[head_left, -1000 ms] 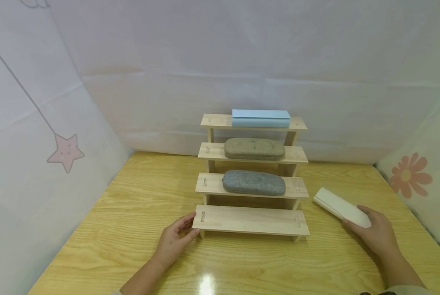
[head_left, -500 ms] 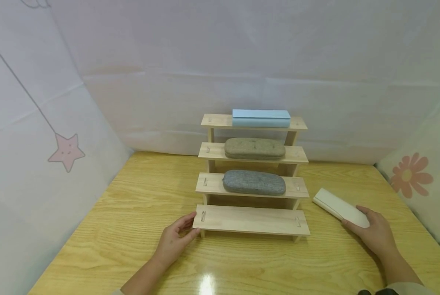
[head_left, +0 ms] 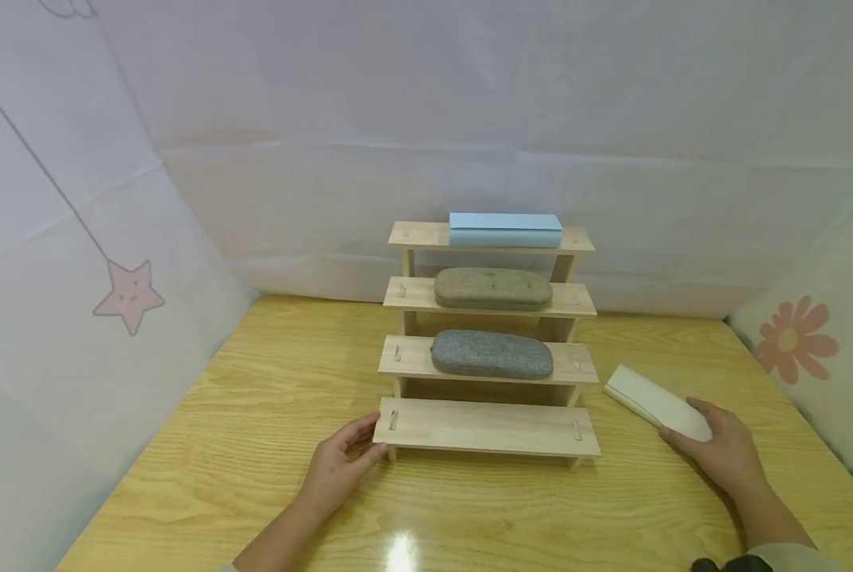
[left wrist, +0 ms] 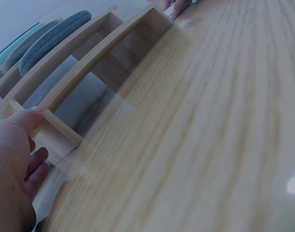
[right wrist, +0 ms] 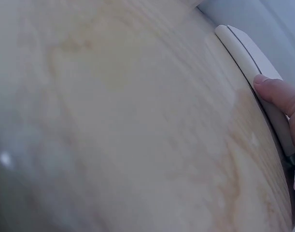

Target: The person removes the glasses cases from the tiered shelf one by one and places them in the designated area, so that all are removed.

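A four-step wooden display stand stands mid-table. My left hand holds the left end of its lowest step, thumb at the front corner and fingers at the side; the left wrist view shows the thumb against the step's edge. On the right, my right hand grips the near end of a white glasses case, which lies slantwise low over the table. In the right wrist view the thumb presses the case's side. The upper steps bear a light blue case, a brown-green case and a grey-blue case.
The wood-grain table runs under everything. A white cloth rises behind it, and printed side cloths carry a pink star and a red flower. A small dark object shows by the right sleeve.
My right hand and the white glasses case have shifted slightly left. The left hand and the stand stay in place.
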Tool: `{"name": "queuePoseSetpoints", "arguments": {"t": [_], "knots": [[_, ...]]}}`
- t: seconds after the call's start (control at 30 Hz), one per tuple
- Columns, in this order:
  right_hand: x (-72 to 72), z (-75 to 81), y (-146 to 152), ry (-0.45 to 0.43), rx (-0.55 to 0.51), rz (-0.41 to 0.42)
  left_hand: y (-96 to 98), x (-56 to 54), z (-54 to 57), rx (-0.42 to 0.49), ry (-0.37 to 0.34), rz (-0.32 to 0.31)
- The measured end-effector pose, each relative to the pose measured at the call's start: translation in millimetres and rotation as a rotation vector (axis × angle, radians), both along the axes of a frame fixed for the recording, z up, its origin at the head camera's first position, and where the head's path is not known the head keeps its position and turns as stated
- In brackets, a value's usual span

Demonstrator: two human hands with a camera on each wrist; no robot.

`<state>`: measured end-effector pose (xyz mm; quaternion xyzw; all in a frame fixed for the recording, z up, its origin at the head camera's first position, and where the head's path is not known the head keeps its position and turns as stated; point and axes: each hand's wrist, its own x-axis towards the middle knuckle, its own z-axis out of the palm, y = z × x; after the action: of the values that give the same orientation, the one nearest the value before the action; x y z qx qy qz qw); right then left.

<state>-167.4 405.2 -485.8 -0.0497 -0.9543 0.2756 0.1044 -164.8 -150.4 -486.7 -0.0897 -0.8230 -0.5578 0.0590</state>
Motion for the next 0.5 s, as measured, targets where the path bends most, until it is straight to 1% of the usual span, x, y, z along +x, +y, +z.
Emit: {"name": "queuePoseSetpoints", "arguments": {"t": [0.33,0.5], "knots": [[-1.6,-1.6,0.1,-0.013,-0.022,0.011,-0.7,1.4,0.9,0.001,-0.006,0.000],[-2.3,0.5,0.5,-0.017,-0.018,0.008,0.1,1.4,1.4,0.007,-0.005,-0.003]]}}
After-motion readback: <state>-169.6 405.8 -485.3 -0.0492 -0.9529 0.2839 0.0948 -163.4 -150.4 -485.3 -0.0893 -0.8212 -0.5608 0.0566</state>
